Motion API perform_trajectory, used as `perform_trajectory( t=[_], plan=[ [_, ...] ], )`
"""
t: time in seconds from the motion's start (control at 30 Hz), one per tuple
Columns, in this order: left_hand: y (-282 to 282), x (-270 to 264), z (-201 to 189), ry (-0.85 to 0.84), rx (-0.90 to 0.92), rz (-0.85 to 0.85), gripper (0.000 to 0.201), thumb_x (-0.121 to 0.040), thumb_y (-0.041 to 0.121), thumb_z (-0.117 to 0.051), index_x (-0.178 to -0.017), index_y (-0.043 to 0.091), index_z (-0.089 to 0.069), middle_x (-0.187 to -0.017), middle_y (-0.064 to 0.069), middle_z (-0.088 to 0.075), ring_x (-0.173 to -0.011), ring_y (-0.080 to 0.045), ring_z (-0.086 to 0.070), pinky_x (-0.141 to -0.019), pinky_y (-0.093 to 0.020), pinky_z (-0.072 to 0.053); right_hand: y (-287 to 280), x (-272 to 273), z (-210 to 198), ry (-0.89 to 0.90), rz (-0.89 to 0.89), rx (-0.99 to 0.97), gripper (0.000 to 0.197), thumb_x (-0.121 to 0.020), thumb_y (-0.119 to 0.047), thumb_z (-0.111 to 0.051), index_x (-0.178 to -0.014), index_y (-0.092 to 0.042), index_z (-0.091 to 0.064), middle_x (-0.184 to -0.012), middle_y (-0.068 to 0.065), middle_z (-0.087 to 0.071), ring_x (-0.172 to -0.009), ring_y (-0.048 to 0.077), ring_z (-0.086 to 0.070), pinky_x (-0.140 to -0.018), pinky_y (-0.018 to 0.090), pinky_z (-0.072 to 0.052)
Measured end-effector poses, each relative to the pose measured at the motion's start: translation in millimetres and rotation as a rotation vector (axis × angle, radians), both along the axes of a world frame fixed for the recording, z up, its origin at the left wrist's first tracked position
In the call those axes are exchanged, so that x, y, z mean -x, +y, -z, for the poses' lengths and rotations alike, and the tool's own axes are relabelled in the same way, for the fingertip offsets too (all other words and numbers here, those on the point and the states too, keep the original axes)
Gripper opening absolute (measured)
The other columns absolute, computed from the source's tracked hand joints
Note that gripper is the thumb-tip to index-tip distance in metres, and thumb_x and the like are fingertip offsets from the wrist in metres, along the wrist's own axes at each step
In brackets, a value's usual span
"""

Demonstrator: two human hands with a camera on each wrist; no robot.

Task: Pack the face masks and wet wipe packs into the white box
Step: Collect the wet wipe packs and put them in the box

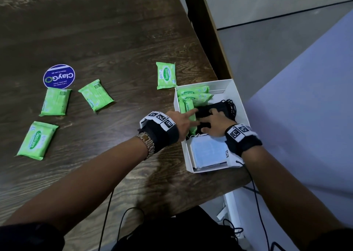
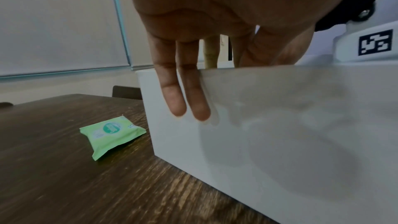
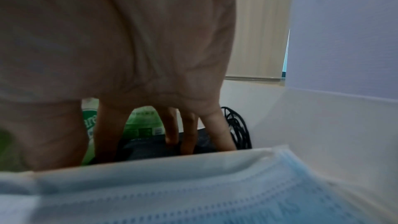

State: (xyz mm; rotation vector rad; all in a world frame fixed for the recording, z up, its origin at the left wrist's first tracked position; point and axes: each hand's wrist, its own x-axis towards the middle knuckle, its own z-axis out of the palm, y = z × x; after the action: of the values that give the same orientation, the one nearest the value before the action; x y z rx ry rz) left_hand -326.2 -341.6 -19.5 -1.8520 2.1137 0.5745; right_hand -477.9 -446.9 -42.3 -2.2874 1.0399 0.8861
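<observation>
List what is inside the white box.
In the white box: green wipe packs at the far end, black masks mid-box under the right hand, blue masks nearest. The box floor is covered.

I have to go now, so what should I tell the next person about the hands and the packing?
Left hand: open, two fingers outside the white box wall, others over the rim.
Right hand: open, pressing the black masks down inside.
Done: black masks, blue masks and some green wipe packs are in the box.
Left: four wipe packs on the table, at and.
</observation>
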Motion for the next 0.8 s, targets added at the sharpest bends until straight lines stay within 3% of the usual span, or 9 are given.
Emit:
perform_trajectory(
  t=[0.13, 0.23, 0.33, 0.43, 0.57, 0.63, 0.7, 0.77, 0.8],
  plan=[
    [0.9, 2.3, -2.8, -0.065, -0.088, 0.034, 0.050, -0.095, 0.037, -0.042, -0.142, 0.049, -0.031, -0.161, 0.012, -0.006, -0.103, -0.025, -0.065, -0.061, -0.026, -0.047, -3.3, 0.1, -1.6, 0.067, -0.015, -0.023, 0.054, -0.096, -0.054, -0.050, -0.147, -0.047, -0.037, -0.165, 0.008, 0.002, -0.149, 0.042, -0.006, -0.118, 0.057, -0.021],
    [4.3, 6.4, -7.4, -0.048, -0.087, 0.033, 0.049, -0.097, 0.042, -0.038, -0.145, 0.046, -0.027, -0.162, 0.008, -0.003, -0.106, -0.028, -0.063, -0.074, -0.033, -0.055, -7.8, -3.8, -15.8, 0.012, -0.018, -0.039, 0.057, -0.093, -0.054, -0.056, -0.146, -0.040, -0.043, -0.162, 0.011, -0.019, -0.145, 0.034, -0.027, -0.118, 0.044, -0.028],
    [12.4, 1.0, -12.8, 0.042, 0.011, -0.029, 0.050, -0.097, 0.044, -0.036, -0.146, 0.043, -0.026, -0.162, 0.008, -0.008, -0.109, -0.030, -0.063, -0.079, -0.035, -0.054, -11.6, -12.8, -45.4, -0.069, -0.021, -0.011, 0.049, -0.096, -0.047, -0.056, -0.144, -0.034, -0.050, -0.153, 0.003, -0.042, -0.138, 0.025, -0.042, -0.111, 0.032, -0.034],
    [25.7, -20.9, -16.4, 0.163, 0.153, -0.124, 0.050, -0.096, 0.042, -0.041, -0.145, 0.040, -0.032, -0.160, 0.011, -0.016, -0.117, -0.028, -0.059, -0.083, -0.038, -0.053, -10.7, -26.5, -75.8, -0.138, -0.026, 0.066, 0.042, -0.097, -0.043, -0.056, -0.138, -0.035, -0.056, -0.148, 0.002, -0.049, -0.134, 0.026, -0.045, -0.109, 0.034, -0.037],
    [53.0, -73.8, -15.0, 0.347, 0.300, -0.334, 0.045, -0.094, 0.041, -0.043, -0.138, 0.033, -0.046, -0.153, 0.009, -0.034, -0.122, -0.026, -0.055, -0.093, -0.044, -0.050, 17.2, -73.2, -105.0, -0.315, -0.036, 0.162, 0.043, -0.096, -0.040, -0.059, -0.135, -0.022, -0.060, -0.140, 0.008, -0.056, -0.128, 0.028, -0.049, -0.108, 0.036, -0.038],
    [76.9, -102.5, -9.7, 0.346, 0.321, -0.439, 0.043, -0.093, 0.042, -0.043, -0.132, 0.029, -0.052, -0.142, 0.004, -0.049, -0.116, -0.026, -0.058, -0.091, -0.039, -0.050, 44.1, -106.9, -106.9, -0.431, -0.039, 0.157, 0.039, -0.092, -0.040, -0.064, -0.127, -0.021, -0.065, -0.125, 0.007, -0.065, -0.113, 0.026, -0.060, -0.099, 0.037, -0.047],
    [113.2, -130.2, 2.3, 0.257, 0.247, -0.584, 0.035, -0.090, 0.043, -0.046, -0.120, 0.030, -0.058, -0.117, -0.001, -0.065, -0.102, -0.027, -0.062, -0.083, -0.035, -0.052, 77.3, -138.8, -95.8, -0.489, -0.080, 0.116, 0.034, -0.089, -0.043, -0.066, -0.117, -0.023, -0.068, -0.109, 0.003, -0.069, -0.103, 0.024, -0.063, -0.091, 0.037, -0.051],
    [163.6, -154.1, 20.6, 0.195, 0.113, -0.719, 0.036, -0.081, 0.052, -0.043, -0.105, 0.033, -0.061, -0.096, 0.000, -0.070, -0.089, -0.027, -0.066, -0.077, -0.037, -0.056, 113.2, -167.3, -71.0, -0.470, -0.158, 0.048, 0.034, -0.086, -0.051, -0.064, -0.112, -0.029, -0.066, -0.105, 0.000, -0.068, -0.103, 0.024, -0.063, -0.087, 0.037, -0.052],
    [191.2, -164.9, 31.4, 0.188, 0.055, -0.761, 0.038, -0.077, 0.053, -0.043, -0.103, 0.032, -0.062, -0.097, 0.000, -0.070, -0.089, -0.027, -0.067, -0.078, -0.038, -0.055, 132.5, -180.2, -56.6, -0.444, -0.202, 0.011, 0.035, -0.086, -0.052, -0.063, -0.113, -0.030, -0.065, -0.107, 0.000, -0.068, -0.106, 0.023, -0.062, -0.087, 0.036, -0.052]
  ],
)
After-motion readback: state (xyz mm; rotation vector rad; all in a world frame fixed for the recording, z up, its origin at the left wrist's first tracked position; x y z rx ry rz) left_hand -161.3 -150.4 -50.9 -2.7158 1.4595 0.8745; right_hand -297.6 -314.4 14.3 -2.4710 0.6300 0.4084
